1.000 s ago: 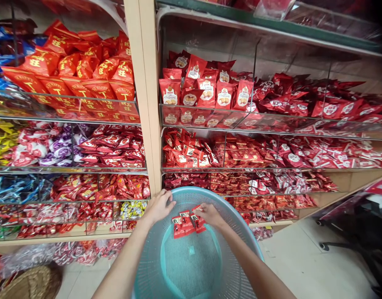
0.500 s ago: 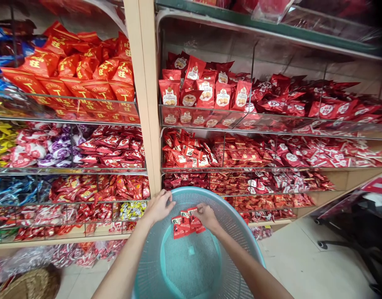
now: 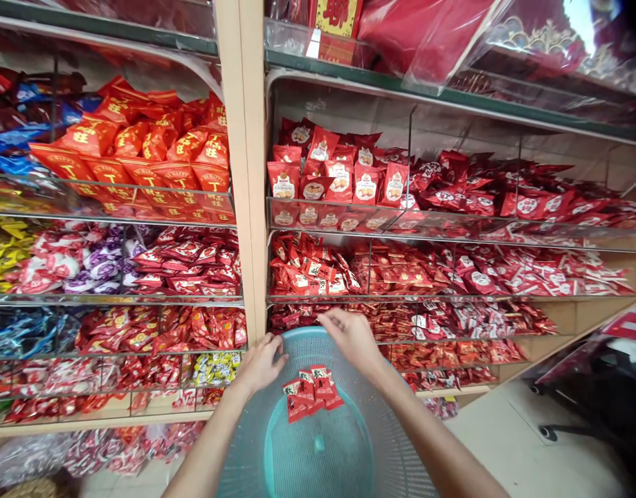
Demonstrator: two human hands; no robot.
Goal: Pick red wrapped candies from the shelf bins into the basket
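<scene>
The blue plastic basket (image 3: 318, 453) is nearest, its far rim against the shelves. Inside, the red packets with black characters (image 3: 312, 393) lie overlapping in a small cluster on the basket's far side. The left hand (image 3: 259, 361) grasps the basket's rim, to the left of the cluster and apart from it. The right hand (image 3: 324, 319) is released, its fingers loosely bent over the far rim, beyond the packets and slightly right of them; it touches none of those packets. Past the hands, the lower shelf bins hold small wrapped sweets, including yellow ones (image 3: 216, 369) left of the wooden post (image 3: 251, 173). Above the right hand, a bin right of the post holds a heap of red packets with similar black lettering (image 3: 315, 270). Higher up sit red packets with white oval labels (image 3: 340, 178) and, left of the post, orange-red bags with gold characters (image 3: 156, 181).
</scene>
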